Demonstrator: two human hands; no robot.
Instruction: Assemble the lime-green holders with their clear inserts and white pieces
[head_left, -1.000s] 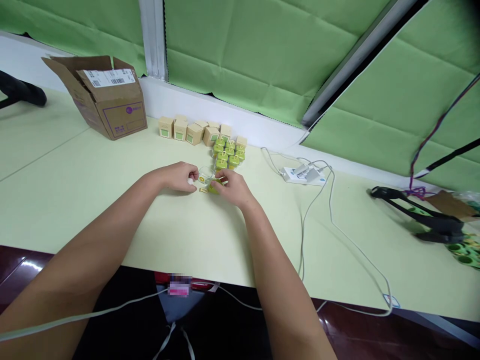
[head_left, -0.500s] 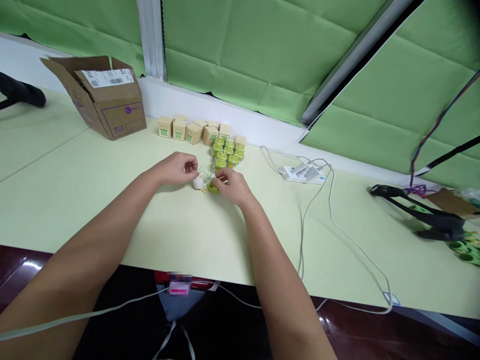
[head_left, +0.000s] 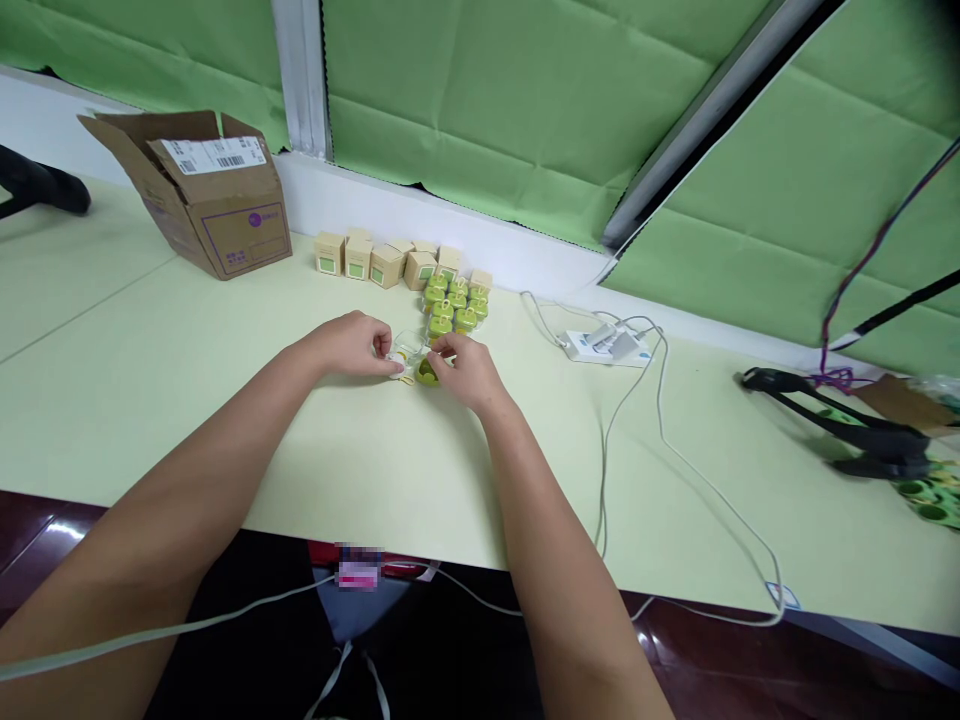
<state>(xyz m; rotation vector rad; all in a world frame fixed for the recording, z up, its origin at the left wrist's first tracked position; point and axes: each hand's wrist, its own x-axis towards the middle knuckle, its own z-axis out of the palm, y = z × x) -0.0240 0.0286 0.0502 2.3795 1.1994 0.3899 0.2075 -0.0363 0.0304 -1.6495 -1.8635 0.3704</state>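
Observation:
My left hand (head_left: 354, 345) is closed at the tabletop, thumb and fingertips pinching a small white rounded piece (head_left: 397, 368), mostly covered by the fingers. A little yellow loop (head_left: 406, 380) lies at its lower edge. Just to the right, my right hand (head_left: 469, 370) has its fingers curled round a small round green case (head_left: 427, 372) with a dark patch on it. Something clear and thin (head_left: 409, 342), perhaps plastic, sits between the two hands. Close behind them stands a cluster of several green-topped cases (head_left: 454, 305) with loops on top.
Several small tan boxes (head_left: 388, 264) line the wall behind the cases. An open cardboard carton (head_left: 240, 225) stands at the back left. On the right are a power strip (head_left: 607, 347) with trailing white cables, a black stand (head_left: 847, 425) and green parts (head_left: 934, 500).
My left hand has lowered slightly, and its thumb now covers much of the white piece that showed more fully before. My right hand has stayed at the green case.

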